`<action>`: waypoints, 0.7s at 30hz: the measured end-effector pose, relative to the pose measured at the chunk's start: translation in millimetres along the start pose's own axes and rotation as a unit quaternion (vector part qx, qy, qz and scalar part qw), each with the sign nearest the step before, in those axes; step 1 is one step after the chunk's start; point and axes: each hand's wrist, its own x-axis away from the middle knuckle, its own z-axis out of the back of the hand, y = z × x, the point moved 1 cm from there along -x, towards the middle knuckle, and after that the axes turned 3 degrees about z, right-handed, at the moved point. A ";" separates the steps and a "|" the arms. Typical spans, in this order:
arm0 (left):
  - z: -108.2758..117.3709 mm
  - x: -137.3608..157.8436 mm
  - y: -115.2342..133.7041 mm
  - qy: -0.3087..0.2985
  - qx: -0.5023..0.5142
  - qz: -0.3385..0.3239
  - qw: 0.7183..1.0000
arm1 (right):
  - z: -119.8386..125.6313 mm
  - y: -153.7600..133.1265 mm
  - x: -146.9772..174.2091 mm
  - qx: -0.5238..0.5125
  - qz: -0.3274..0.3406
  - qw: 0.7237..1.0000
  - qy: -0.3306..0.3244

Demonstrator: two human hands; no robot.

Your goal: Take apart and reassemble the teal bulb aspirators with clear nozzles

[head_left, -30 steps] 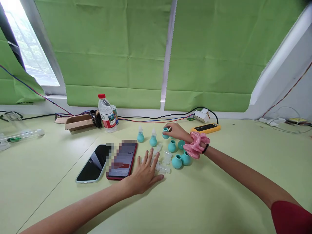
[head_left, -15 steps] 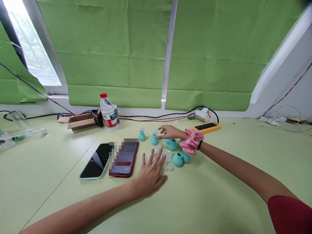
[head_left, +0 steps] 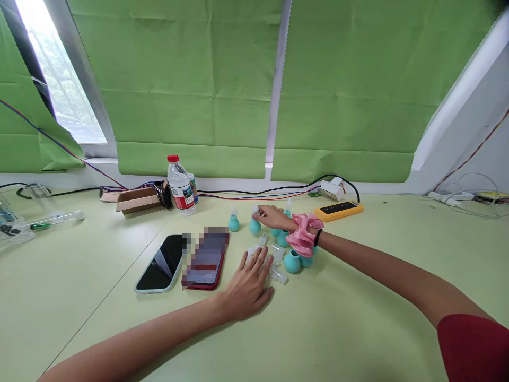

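My right hand [head_left: 273,217] has its thumb and fingers closed round the clear plastic tip of a small turquoise squeeze bulb [head_left: 255,227], which stands upright on the table. Left of it stands a similar bulb [head_left: 234,223] with its own clear tip. Under and beside my right wrist are several more turquoise bulbs, partly hidden; one open-necked bulb [head_left: 292,262] shows a bare hole on top. My left hand [head_left: 247,289] lies flat with fingers spread, its fingertips at a loose group of clear plastic tips [head_left: 278,275].
Two phones lie left of my left hand: one dark-screened [head_left: 161,263], one in a red case [head_left: 207,260]. Farther back are a water bottle [head_left: 181,188], an open cardboard box [head_left: 138,200], cables and a yellow device [head_left: 339,210]. Clear tubes [head_left: 59,220] lie at far left.
My right hand has moved slightly left and its fingers have closed on the clear tip of the turquoise bulb. My left hand stays flat on the table. The view has shifted slightly.
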 end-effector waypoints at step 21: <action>39.8 -6.2 -22.8 0.123 0.333 0.063 0.933 | 5.2 -27.8 151.4 0.080 0.037 0.996 -0.033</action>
